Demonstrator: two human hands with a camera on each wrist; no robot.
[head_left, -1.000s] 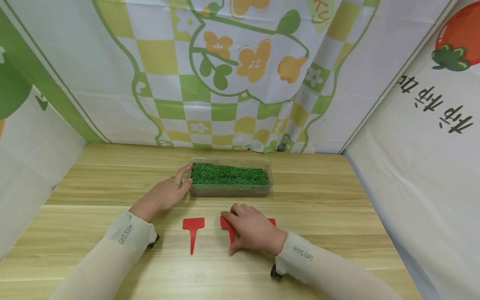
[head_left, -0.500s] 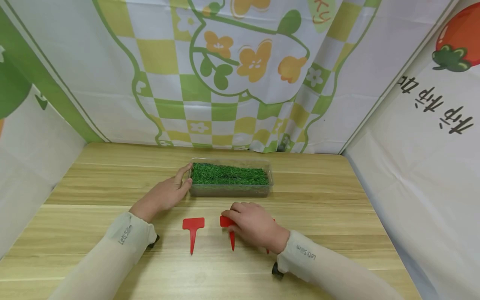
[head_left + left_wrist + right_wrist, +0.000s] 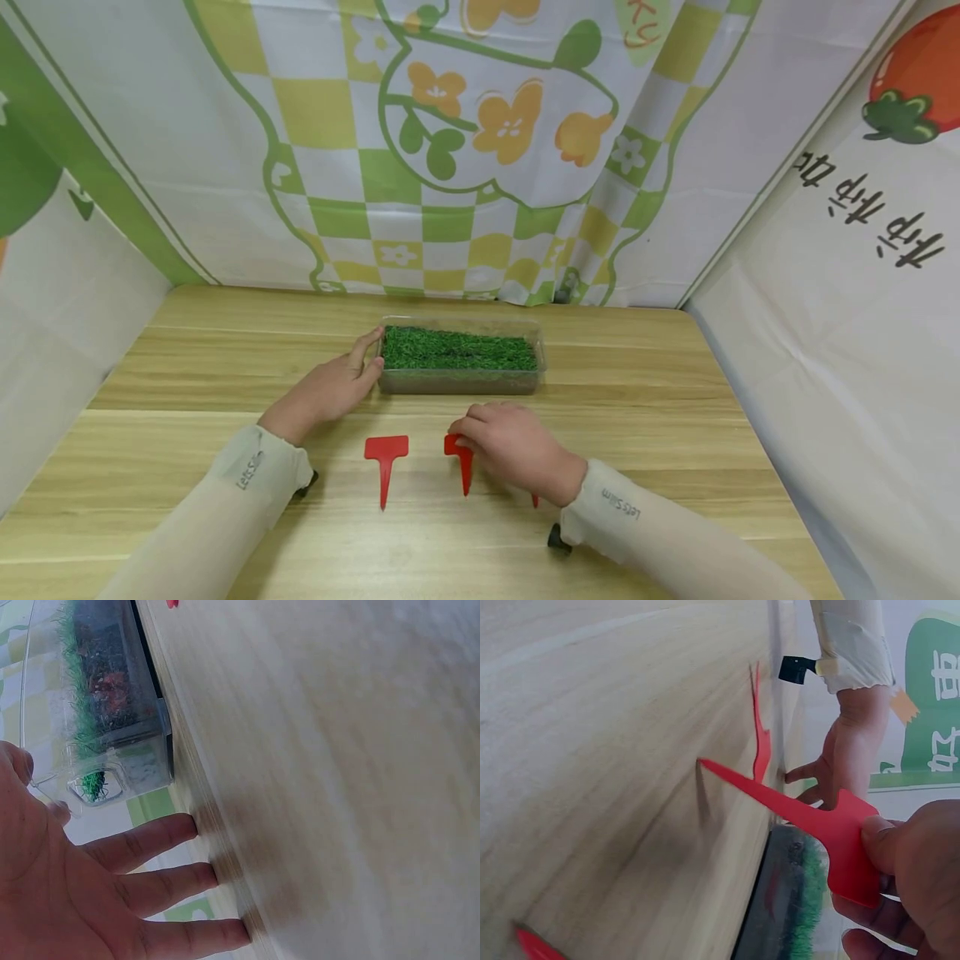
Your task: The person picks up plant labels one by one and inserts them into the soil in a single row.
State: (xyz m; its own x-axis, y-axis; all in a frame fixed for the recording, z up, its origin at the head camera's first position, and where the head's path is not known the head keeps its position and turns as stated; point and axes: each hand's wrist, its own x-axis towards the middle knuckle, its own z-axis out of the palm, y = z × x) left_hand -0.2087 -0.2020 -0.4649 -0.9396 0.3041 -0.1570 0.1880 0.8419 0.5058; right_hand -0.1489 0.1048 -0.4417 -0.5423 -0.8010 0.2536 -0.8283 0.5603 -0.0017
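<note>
A red marker [image 3: 851, 855] is edge-pinched by the right fingers [image 3: 885, 846]; rotation could be caused by a loose hold. Left fingers [image 3: 171, 886] are spread.

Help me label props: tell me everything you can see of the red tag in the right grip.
The red tag is thin and plastic-looking: a broad, round-cornered head and a long stem tapering to a point. The right grip pinches the head, thumb on the visible face. It tilts, head raised, its tip seemingly meeting the table, on the near side of the grass box.
</note>
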